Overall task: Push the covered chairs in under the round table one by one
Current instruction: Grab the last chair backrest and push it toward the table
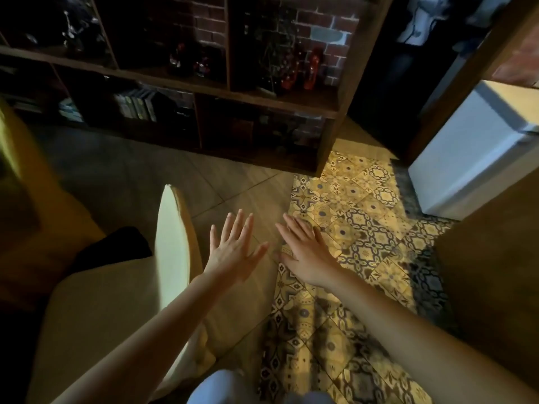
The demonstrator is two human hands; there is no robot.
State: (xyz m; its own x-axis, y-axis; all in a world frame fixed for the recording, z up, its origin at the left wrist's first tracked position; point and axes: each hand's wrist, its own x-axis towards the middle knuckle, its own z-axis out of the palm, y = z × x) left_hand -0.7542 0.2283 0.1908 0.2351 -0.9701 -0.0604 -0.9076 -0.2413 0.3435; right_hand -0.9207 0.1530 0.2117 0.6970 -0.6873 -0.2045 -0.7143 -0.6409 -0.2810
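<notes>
A chair in a cream fabric cover [172,246] stands at the lower left, its narrow backrest upright and its seat stretching left. The round table [26,182] shows as a yellowish cloth edge at the far left, dim and partly out of frame. My left hand [233,252] hovers just right of the backrest, fingers spread, touching nothing. My right hand [306,255] floats beside it over the floor, also flat and empty.
A dark wooden shelf unit [227,91] with books and red ornaments fills the back. Patterned tiles [350,234] cover the floor on the right, plain wood floor in the middle. A white cabinet [472,158] stands at the right, with a brown panel [490,272] in front of it.
</notes>
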